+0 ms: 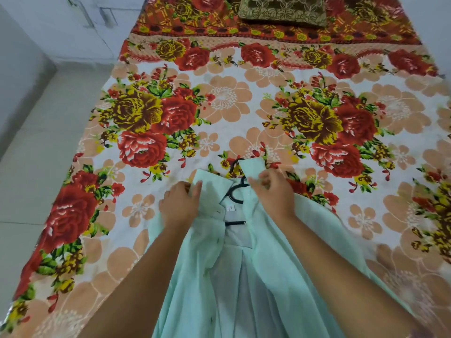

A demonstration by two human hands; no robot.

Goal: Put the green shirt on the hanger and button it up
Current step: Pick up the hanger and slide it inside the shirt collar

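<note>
Green shirt (273, 259) lies front-up on the bed near the person, collar end pointing away, front open down the middle so the pale inner back and neck label show. Black hanger (235, 191) is inside it: hook pokes out past the collar, a short piece of bar shows below the label. So hanger step looks done or nearly done; shoulders are covered, can't confirm seating. Buttoning not started as far as visible, plackets apart from top to bottom edge of view.

Left hand (179, 204) is closed on the left collar flap, fingers pinching the fabric edge. Right hand (273, 189) is closed on the right collar/placket edge, fingertips curled on the cloth. Both sit just beside the hanger hook, one each side. Likely step: squaring the collar or bringing the top edges together for the first button.

Around: floral bedsheet (224, 98) under everything, brown patterned cushion (283, 8) at the far end, well apart. Pale floor (36, 154) on the left.
</note>
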